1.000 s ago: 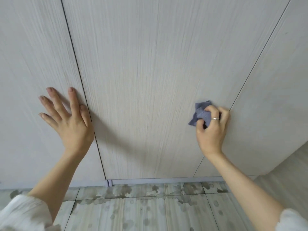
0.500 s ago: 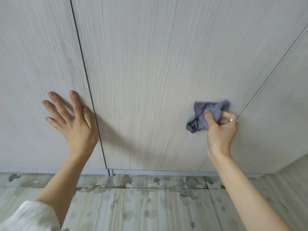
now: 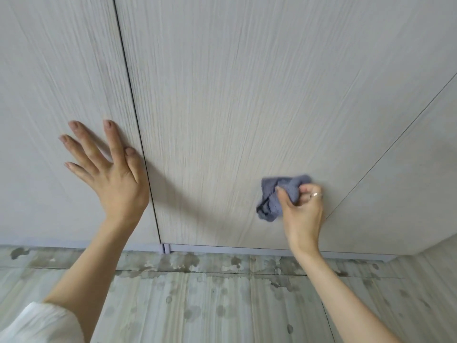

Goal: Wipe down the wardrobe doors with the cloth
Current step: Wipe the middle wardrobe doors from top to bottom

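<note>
Midway, by appearance: right hand (image 3: 303, 214) pinches the bunched cloth (image 3: 277, 196) low on the middle wardrobe door (image 3: 235, 107) — left hand (image 3: 108, 169), fingers spread, rests left of its seam; upper panel presumably remains.

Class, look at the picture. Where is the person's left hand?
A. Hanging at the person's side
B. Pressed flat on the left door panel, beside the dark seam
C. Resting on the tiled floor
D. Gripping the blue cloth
B: the left hand lies with straight, spread fingers on the left door panel, just left of the seam, while the right hand grips the blue cloth.
</note>
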`<state>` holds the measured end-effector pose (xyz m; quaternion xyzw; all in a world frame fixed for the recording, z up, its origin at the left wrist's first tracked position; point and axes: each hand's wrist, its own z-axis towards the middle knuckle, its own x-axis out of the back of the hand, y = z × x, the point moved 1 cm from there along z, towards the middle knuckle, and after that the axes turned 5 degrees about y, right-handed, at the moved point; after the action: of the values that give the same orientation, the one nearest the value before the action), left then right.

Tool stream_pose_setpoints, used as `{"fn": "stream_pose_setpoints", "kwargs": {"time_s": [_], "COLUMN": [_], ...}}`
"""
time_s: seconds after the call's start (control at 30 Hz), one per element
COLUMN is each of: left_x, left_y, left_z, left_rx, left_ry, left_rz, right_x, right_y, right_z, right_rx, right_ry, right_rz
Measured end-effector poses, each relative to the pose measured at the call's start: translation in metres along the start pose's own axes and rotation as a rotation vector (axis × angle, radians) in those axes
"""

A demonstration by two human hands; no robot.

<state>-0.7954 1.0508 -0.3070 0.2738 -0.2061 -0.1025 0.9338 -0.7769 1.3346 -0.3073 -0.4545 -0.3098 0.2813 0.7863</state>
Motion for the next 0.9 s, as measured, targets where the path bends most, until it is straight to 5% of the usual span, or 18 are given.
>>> {"fn": "stream_pose_setpoints", "kwargs": {"time_s": [0.13, 0.37, 0.63, 0.9], "left_x": [-0.001, -0.003, -0.007, -0.005], "left_y": [0.0, -0.006, -0.008, -0.006], "left_z": [0.0, -0.001, -0.002, -0.002], "left_rx": [-0.011, -0.027, -0.015, -0.009], "left_ry": [0.013, 0.034, 0.052, 0.05], "left_rz": [0.008, 0.02, 0.017, -0.01], "right_x": [-0.008, -0.033, -0.033, -0.046], "right_y": [-0.013, 0.048, -0.038, 0.03], "right_z": [0.007, -0.034, -0.009, -0.045], "right_rx": [0.129, -0.241, 0.065, -0.054], "right_ry": [0.022, -0.189, -0.12, -0.357], "right_rz": [0.038, -0.12, -0.025, -0.387]}}
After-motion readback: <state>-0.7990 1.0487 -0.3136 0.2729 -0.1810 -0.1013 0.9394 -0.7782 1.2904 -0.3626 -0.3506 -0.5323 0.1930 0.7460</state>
